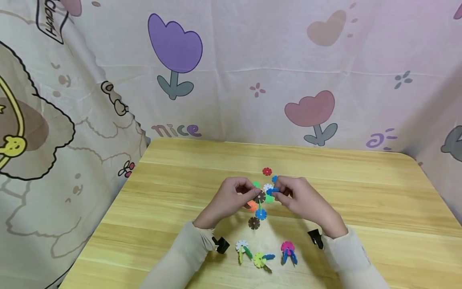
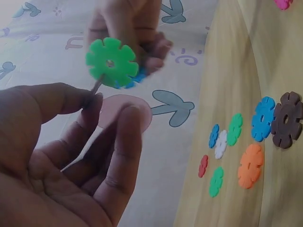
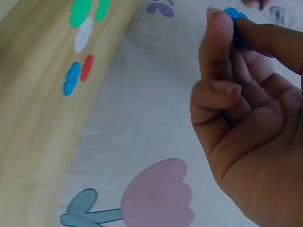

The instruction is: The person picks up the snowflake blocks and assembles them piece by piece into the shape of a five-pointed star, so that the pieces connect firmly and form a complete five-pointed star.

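low on the printed cloth (image 1: 231, 44), the word "nice" (image 1: 177, 130) is showing in rounded letters. near the top left, a boxed sign (image 1: 51, 20) on the cloth is running sideways, perhaps reading "happy", though the upper edge of the head view is cutting it off.

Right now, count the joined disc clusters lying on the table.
3: the white-disc cluster at left, the yellow-disc cluster in the middle and the pink-disc cluster at right, all low in the head view. Others could be hidden behind the sleeves.
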`<action>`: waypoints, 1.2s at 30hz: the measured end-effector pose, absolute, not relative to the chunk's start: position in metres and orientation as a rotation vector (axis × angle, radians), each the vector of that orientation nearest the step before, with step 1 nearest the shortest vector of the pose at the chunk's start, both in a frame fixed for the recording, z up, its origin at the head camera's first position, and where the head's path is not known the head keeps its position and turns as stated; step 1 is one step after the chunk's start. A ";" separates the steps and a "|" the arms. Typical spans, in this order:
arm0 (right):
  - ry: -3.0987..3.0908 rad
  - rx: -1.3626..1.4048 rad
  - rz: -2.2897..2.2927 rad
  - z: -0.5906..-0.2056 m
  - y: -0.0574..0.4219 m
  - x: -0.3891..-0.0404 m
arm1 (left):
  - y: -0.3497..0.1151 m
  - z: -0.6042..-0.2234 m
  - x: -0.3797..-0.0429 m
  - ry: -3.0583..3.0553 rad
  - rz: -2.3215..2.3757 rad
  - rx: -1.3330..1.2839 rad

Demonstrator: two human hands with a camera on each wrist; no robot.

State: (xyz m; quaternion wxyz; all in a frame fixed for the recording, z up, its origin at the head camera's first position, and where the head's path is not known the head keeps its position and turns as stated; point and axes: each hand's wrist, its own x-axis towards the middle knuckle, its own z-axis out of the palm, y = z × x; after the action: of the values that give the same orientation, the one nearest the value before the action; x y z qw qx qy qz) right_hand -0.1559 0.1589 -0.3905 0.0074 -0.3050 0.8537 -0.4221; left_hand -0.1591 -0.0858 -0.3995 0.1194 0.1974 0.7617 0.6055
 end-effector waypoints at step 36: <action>2.792 -1.105 -1.461 -0.382 0.153 -0.140 | -0.084 -0.391 -0.157 1.968 1.983 0.490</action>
State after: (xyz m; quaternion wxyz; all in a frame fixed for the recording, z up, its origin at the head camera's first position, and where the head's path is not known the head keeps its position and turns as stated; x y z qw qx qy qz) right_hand -0.1402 0.1531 -0.3820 -0.0987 -0.3292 0.8321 -0.4354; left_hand -0.1569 -0.0838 -0.3914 0.1519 0.1707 0.6857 0.6911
